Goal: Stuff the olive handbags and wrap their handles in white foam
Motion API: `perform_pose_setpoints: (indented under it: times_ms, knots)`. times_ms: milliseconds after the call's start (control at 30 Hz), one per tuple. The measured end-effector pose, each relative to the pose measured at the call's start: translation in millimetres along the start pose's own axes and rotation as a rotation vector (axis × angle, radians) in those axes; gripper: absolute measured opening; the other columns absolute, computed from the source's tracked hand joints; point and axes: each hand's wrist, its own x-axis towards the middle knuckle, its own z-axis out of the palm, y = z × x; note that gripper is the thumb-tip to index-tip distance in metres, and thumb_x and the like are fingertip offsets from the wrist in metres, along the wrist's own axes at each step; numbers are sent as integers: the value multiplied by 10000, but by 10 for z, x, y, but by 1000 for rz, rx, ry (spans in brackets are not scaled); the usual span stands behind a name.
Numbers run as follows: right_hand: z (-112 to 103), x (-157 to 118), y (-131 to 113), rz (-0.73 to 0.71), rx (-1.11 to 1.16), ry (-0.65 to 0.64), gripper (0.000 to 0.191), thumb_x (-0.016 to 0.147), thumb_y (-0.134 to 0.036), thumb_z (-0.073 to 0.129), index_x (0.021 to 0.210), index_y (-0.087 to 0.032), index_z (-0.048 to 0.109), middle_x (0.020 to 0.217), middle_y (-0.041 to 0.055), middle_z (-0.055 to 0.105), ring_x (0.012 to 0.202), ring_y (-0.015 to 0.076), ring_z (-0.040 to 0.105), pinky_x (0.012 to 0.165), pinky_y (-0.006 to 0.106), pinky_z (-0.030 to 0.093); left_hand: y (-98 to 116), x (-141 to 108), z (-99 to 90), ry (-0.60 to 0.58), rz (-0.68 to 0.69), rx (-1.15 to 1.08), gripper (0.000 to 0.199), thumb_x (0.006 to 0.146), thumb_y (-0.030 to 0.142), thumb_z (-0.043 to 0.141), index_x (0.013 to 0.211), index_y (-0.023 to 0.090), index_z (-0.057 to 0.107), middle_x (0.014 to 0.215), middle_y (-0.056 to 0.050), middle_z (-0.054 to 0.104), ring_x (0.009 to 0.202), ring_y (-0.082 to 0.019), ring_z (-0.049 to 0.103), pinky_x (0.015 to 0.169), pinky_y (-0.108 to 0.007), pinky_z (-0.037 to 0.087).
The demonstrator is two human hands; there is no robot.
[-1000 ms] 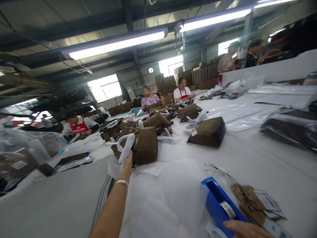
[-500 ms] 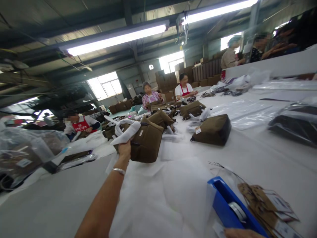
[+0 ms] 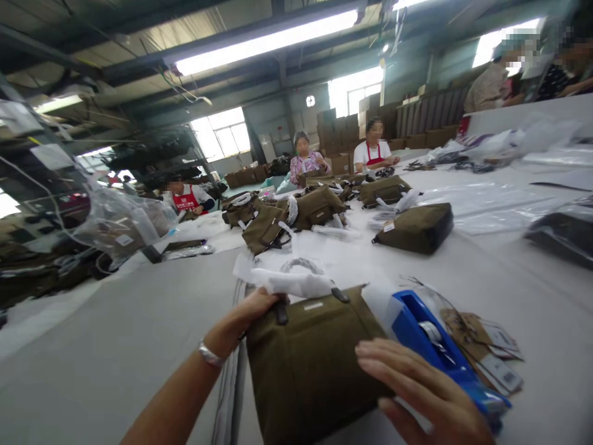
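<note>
An olive-brown handbag with white-wrapped handles lies close in front of me on white sheets. My left hand is closed on its top left corner, by the base of the handle; part of the fingers is behind the bag. Over the bag's right side, my right hand is open with fingers stretched out; I cannot tell if the fingertips touch the cloth. Just beyond that hand stands a blue tape dispenser with a roll in it. Brown and white hang tags with dark strings lie beside the dispenser.
More olive bags are heaped farther back, and one bag lies on its side at right. Clear plastic bags cover the right of the table. Plastic-wrapped goods stand at left. Co-workers sit across the table.
My left hand has brought the handbag from the heap toward me. My right hand has risen from the bottom edge by the tape dispenser to the bag's right side. The view has shifted left.
</note>
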Motion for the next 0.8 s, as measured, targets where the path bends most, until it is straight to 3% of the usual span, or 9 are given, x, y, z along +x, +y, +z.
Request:
perform_pose_setpoints:
  times_ms: [133, 233, 333, 400, 500, 567, 600, 667, 800]
  knots:
    - [543, 13, -30, 0, -106, -321, 648, 972, -407, 614, 1536, -139, 441, 1548, 127, 471, 1459, 317, 415, 1193, 545, 391, -540, -281, 384, -117, -72, 119, 215, 976, 330, 650, 1077, 145, 689, 1111, -56, 710, 987, -213, 695, 872, -399, 597]
    - [862, -67, 40, 80, -147, -565, 668, 967, -419, 622, 1532, -112, 443, 1569, 141, 420, 1464, 323, 403, 1200, 551, 377, -681, -375, 344, -121, -91, 188, 268, 972, 386, 650, 1057, 135, 691, 1069, -53, 715, 964, -220, 699, 879, -418, 586]
    - [750, 158, 90, 119, -104, -699, 654, 977, -465, 598, 1502, -93, 486, 1541, 162, 457, 1439, 328, 440, 1183, 540, 401, -679, -546, 181, -93, -33, 194, 255, 950, 389, 673, 997, 144, 723, 1047, -55, 752, 1014, -239, 707, 977, -453, 546]
    - [457, 554, 116, 80, -41, -651, 671, 1006, -539, 518, 1485, -69, 501, 1485, 182, 531, 1393, 323, 503, 1150, 516, 439, -666, -721, 86, -18, 20, 171, 243, 941, 379, 664, 1027, 168, 751, 1148, -79, 764, 1156, -272, 676, 1079, -445, 485]
    - [49, 1238, 169, 94, -83, -443, 780, 1055, -634, 241, 1618, -97, 174, 1684, 131, 176, 1554, 328, 133, 1237, 573, 161, -683, -1008, 1, 131, 62, 118, 388, 952, 434, 587, 1189, 164, 735, 1326, -108, 706, 1305, -296, 604, 1113, -392, 468]
    - [58, 1476, 180, 125, -110, -321, 707, 1069, -575, 30, 1613, -168, 226, 1685, 60, 213, 1544, 329, 145, 1224, 569, 132, -717, -1182, -24, 220, 67, 81, 499, 962, 493, 529, 1274, 141, 696, 1367, -121, 680, 1317, -298, 601, 1087, -385, 499]
    - [178, 1476, 162, 133, -108, -349, 713, 1067, -553, -16, 1601, -183, 278, 1675, 45, 246, 1536, 330, 178, 1227, 560, 137, -738, -1263, -30, 258, 68, 65, 534, 967, 516, 505, 1300, 137, 680, 1372, -123, 676, 1314, -297, 605, 1078, -386, 510]
    - [598, 1242, 66, 177, -109, -572, 705, 1079, -578, 132, 1575, -128, 351, 1642, 115, 312, 1518, 325, 270, 1247, 541, 169, -776, -1410, -30, 324, 70, 45, 572, 975, 543, 469, 1327, 136, 662, 1371, -126, 677, 1298, -299, 619, 1076, -395, 515]
    - [1479, 388, -177, 228, -124, -746, 744, 1004, -596, 481, 1462, -11, 515, 1502, 242, 477, 1433, 364, 438, 1213, 544, 332, -762, -1616, 28, 384, 88, 56, 560, 977, 540, 460, 1308, 145, 679, 1359, -129, 684, 1309, -315, 608, 1135, -432, 465]
